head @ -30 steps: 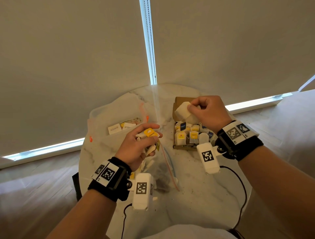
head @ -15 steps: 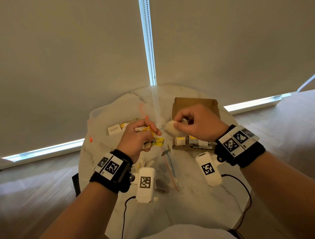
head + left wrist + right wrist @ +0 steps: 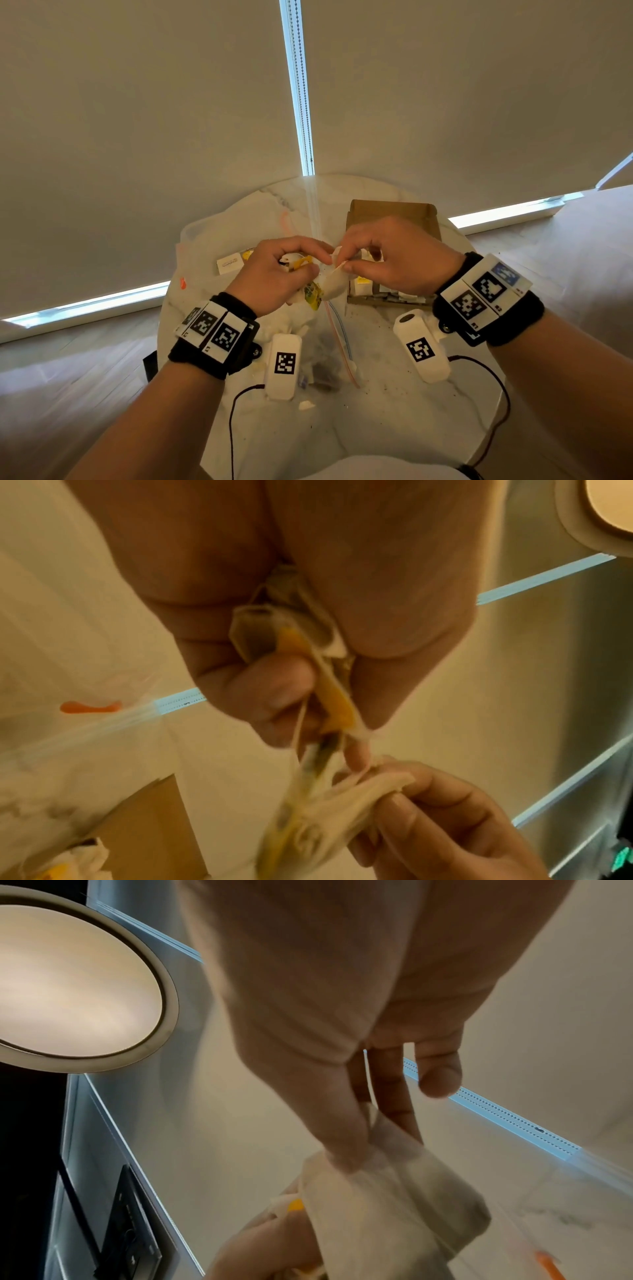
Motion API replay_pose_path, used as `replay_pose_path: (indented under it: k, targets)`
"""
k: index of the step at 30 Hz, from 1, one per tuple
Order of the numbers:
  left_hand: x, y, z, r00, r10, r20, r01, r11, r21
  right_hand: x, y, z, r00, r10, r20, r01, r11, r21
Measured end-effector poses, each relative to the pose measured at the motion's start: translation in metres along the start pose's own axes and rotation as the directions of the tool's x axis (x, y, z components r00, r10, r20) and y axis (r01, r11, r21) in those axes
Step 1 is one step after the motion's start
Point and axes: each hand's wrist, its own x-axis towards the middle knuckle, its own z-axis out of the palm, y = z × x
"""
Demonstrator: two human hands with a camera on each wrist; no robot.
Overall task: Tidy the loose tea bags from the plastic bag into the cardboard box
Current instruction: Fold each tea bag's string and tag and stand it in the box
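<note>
Tea bags (image 3: 310, 289): a small bunch with yellow tags sits in the left hand (image 3: 274, 277), fingers (image 3: 270, 693) curled closed around it; strings and one tag hang below the fingertips. Right hand (image 3: 394, 260) pinches a pale tea bag (image 3: 332, 284) between thumb and forefinger, fingers (image 3: 337, 1131) clamped on its top edge, the rest of the bag hanging beneath them. The two sets of fingertips are just beside each other, above the marble surface (image 3: 376, 411). Whether the pale bag's string is tangled with the left bunch: cannot tell, blur.

Cardboard box (image 3: 390, 212) lies beyond and under the right fingers, flap open, more tea bags packed inside. Plastic bag (image 3: 212, 246) lies beyond and left of the left fingers, a few wrapped sachets inside; a zip bag (image 3: 339, 329) lies below both hands on the surface.
</note>
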Motion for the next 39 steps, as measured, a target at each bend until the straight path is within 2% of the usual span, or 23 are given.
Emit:
replay_pose_path:
  k: [2,4,13,17,23,29,32,35,39]
  targets:
    - [-0.001,0.001,0.001,0.998,0.011,0.061,-0.008,0.999,-0.049,0.001,-0.001,-0.001,0.999,-0.026,-0.019,0.026,1.0,-0.004]
    - [-0.002,0.002,0.003,0.997,0.025,0.072,-0.02,0.998,-0.067,0.001,-0.001,-0.001,0.998,-0.043,-0.035,0.043,0.999,-0.01]
    - [-0.002,-0.002,0.005,0.997,-0.078,0.011,0.078,0.995,-0.061,0.002,0.001,0.0,0.997,-0.039,-0.065,0.038,0.999,-0.011]
    - [0.0,-0.002,0.005,0.995,-0.094,-0.045,0.091,0.994,-0.056,0.001,-0.002,-0.004,0.998,0.009,-0.065,-0.005,0.998,0.061]
    - [0.002,0.001,0.006,0.978,-0.044,-0.204,0.04,0.999,-0.021,0.001,0.0,-0.007,0.994,0.062,-0.087,-0.056,0.996,0.069]
    - [0.006,0.008,0.014,0.986,0.043,-0.164,-0.025,0.993,0.111,0.009,-0.008,-0.008,0.996,0.062,-0.065,-0.059,0.997,0.042]
    - [0.009,0.007,0.015,0.979,0.066,-0.191,-0.038,0.988,0.147,0.012,-0.007,-0.006,0.994,0.079,-0.08,-0.071,0.993,0.097]
    - [0.011,0.008,0.012,0.973,0.069,-0.219,-0.033,0.986,0.166,0.01,0.0,-0.001,0.979,0.145,-0.141,-0.105,0.959,0.262]
    - [0.015,0.01,0.01,0.956,0.025,-0.292,0.016,0.991,0.135,0.0,0.012,0.015,0.965,0.234,-0.119,-0.174,0.909,0.378]
